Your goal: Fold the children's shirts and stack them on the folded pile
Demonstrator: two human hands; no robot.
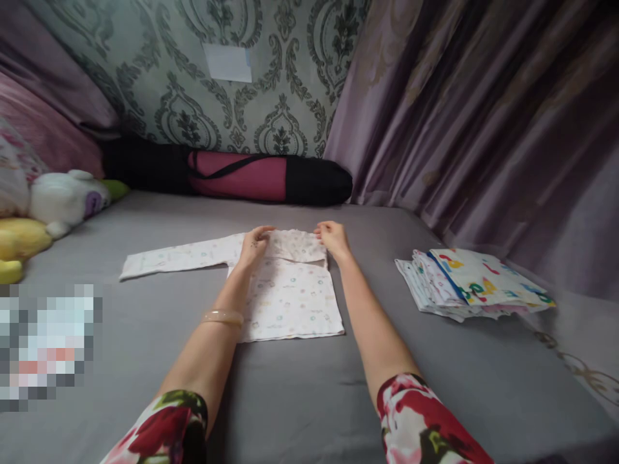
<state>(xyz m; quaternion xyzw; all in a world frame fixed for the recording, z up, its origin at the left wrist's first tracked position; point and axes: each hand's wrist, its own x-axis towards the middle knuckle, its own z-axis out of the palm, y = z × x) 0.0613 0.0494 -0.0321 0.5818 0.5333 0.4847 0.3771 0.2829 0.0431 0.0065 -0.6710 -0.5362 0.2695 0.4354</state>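
A small white long-sleeved shirt (290,303) with a fine pastel print lies spread on the bed. Its left sleeve (178,256) stretches straight out to the left, while the right sleeve (294,246) is folded across the upper chest. My left hand (255,246) rests on the shirt near the left shoulder, fingers extended and thumb apart. At the right shoulder corner, my right hand (333,240) has its fingers curled in a pinch on the fabric edge.
Folded printed cloths (483,283) are stacked on the grey sheet (300,399) at right. A black and pink long bag (236,175) lies along the wall. Plush toys (68,200) sit at far left, above a pixelated patch. Purple curtains (435,116) hang at right.
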